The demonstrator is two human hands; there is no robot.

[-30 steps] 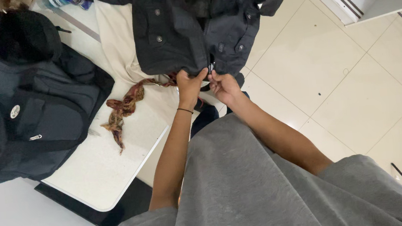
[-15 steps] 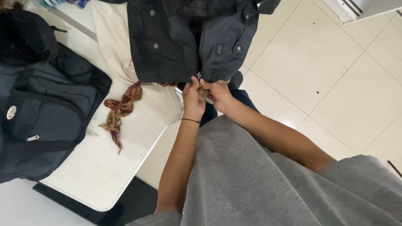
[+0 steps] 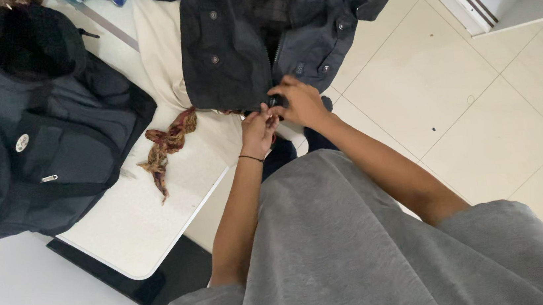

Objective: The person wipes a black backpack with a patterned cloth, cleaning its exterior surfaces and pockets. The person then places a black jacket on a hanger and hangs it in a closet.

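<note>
- Zipper work at the bottom hem of the dark jacket (image 3: 235, 50) is the step I judge to be in hand: both hands meet where the two front panels come together, at about 12 o'clock from my chest.
- My left hand (image 3: 256, 131) is pinched shut on the hem just below the zipper foot, fingers curled tight on the fabric; a thin black band sits on that wrist.
- My right hand (image 3: 300, 102) is closed over the zipper's lower end, thumb and forefinger pressed together. I take it they hold the slider or pull, but the piece itself is hidden under the fingers.
- The jacket lies spread on the white table (image 3: 132, 219), collar end away toward 12 o'clock, hem hanging at the table's near edge, one sleeve off toward 1 o'clock.
- Next move, as I judge it: keep the left hand holding the hem taut while the right draws along the teeth toward 12 o'clock; slack fabric could snag.
- Edges: the table's rounded corner lies at 9 o'clock of my hands, and the hem sits right at its edge.
- A reddish patterned scarf (image 3: 168, 146) lies near at 9 o'clock, a dark backpack (image 3: 44, 134) well apart at 10 o'clock.
- Open room: the tiled floor (image 3: 465, 100) from 1 to 4 o'clock leaves my right elbow free.
</note>
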